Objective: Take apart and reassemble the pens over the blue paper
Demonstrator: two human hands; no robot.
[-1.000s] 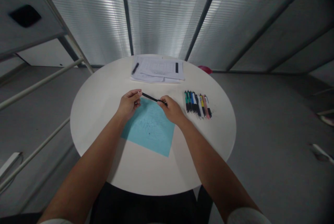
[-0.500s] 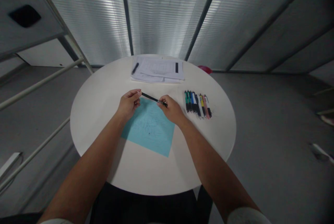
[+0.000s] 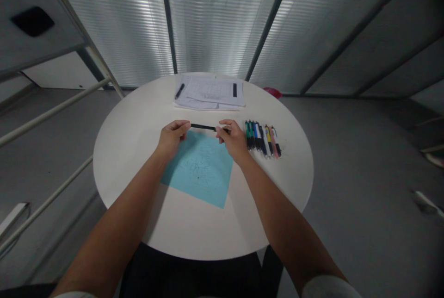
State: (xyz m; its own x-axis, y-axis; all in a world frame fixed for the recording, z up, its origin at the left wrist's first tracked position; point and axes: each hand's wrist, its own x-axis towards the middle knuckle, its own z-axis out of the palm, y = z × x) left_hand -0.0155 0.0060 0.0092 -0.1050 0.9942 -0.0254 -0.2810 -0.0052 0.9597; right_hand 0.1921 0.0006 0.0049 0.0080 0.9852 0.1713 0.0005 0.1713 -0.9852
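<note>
Where your forearms (image 3: 128, 210) cross the near rim of the round white table (image 3: 121, 150), little has changed from half a second ago; the blue sheet (image 3: 201, 168) lies as it did, its nearest corner short of that rim, with white tabletop between; beyond it, your left hand (image 3: 171, 137) has barely shifted, thumb and fingers pinched on one end of the black pen (image 3: 203, 127); your right hand (image 3: 236, 139) has moved outward and rightward, gripping the other end, its forefinger lifted; the pen, which sloped down toward your right hand, now spans almost level between both, by the sheet's far edge.

On your left, white tabletop runs from the hand to the side rim; on your right, the row of pens (image 3: 262, 139) sits just beside your hand, so room there is tight, a strip of table separating the row from the right rim; farther out, another strip leads to the papers (image 3: 211, 92), unmoved, a dark pen (image 3: 179, 91) on their left side; past the far rim hang blinds (image 3: 208, 20).
</note>
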